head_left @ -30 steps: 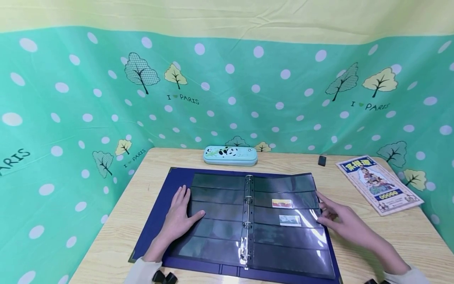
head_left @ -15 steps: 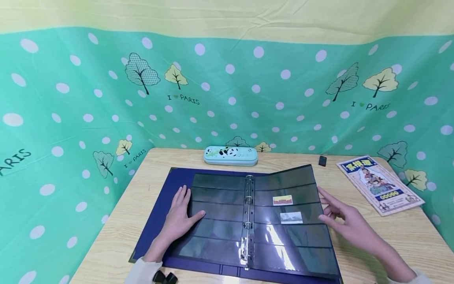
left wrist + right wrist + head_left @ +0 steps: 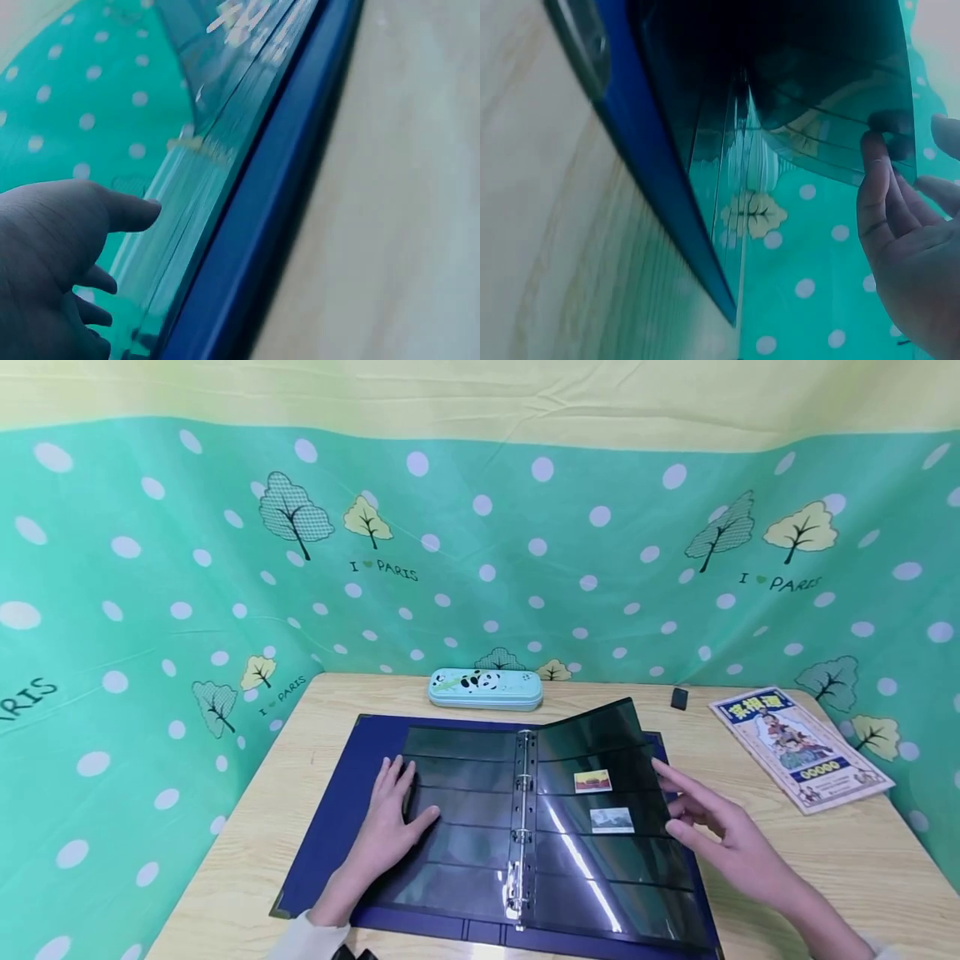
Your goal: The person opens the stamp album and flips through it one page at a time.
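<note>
A stamp album with a dark blue ring-binder cover lies spread on the table, its black strip-pocket pages on either side of the rings. My left hand rests at the outer edge of the left page, fingers extended and thumb out over it. At the right, my right hand holds the outer edge of the right page, which curves up off the cover. Its fingers curl at that raised edge in the right wrist view. Two stamps, one red and yellow, one greyish, sit in this page's pockets.
A light blue panda pencil case stands behind the album. Near the back right are a small black object and a colourful printed booklet. A green dotted cloth hangs behind and to the left of the wooden table.
The right page has risen from nearly flat, its upper outer corner bending up and left. My right hand has moved slightly left with it, while my left hand stays by the left page.
</note>
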A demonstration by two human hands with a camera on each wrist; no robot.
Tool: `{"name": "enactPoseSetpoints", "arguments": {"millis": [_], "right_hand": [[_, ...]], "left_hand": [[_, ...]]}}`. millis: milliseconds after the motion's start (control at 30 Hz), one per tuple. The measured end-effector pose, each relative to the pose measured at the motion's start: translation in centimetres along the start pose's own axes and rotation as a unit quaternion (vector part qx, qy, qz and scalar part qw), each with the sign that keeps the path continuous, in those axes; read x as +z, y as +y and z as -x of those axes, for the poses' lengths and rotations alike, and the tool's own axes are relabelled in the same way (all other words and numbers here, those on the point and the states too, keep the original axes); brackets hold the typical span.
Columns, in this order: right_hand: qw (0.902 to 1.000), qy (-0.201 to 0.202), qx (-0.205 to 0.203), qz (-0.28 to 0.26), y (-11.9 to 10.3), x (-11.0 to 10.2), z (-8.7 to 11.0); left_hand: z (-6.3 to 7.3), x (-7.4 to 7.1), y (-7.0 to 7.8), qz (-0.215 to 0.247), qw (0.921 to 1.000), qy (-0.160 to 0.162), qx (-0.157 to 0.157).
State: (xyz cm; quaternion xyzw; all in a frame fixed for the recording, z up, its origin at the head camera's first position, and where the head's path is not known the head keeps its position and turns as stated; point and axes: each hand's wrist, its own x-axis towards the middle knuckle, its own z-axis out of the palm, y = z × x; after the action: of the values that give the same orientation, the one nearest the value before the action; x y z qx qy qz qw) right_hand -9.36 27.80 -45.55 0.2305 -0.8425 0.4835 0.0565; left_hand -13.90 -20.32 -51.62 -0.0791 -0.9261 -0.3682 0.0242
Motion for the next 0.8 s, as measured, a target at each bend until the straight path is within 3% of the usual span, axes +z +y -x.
{"name": "enactPoseSetpoints", "arguments": {"millis": [167, 333, 633, 800], "right_hand": [[0.9994, -0.009, -0.032, -0.002, -0.9, 0.7, -0.1], [0.9989, -0.026, -0.037, -0.016, -1.8, 1.2, 0.0], [0.9909, -0.068, -0.086, -0.078, -2.9, 2.5, -0.4], [0.9823, -0.093, -0.109, -0.12, -3.3, 3.4, -0.9]], "left_hand": [[0.9, 1.3, 2.4, 0.028, 0.9987, 0.003, 0.041], [1.8, 2.5, 5.0, 0.069, 0.9936, -0.017, 0.088], [2.6, 3.3, 8.4, 0.128, 0.976, -0.033, 0.173], [3.0, 3.7, 10.3, 0.167, 0.9636, -0.049, 0.203]]}}
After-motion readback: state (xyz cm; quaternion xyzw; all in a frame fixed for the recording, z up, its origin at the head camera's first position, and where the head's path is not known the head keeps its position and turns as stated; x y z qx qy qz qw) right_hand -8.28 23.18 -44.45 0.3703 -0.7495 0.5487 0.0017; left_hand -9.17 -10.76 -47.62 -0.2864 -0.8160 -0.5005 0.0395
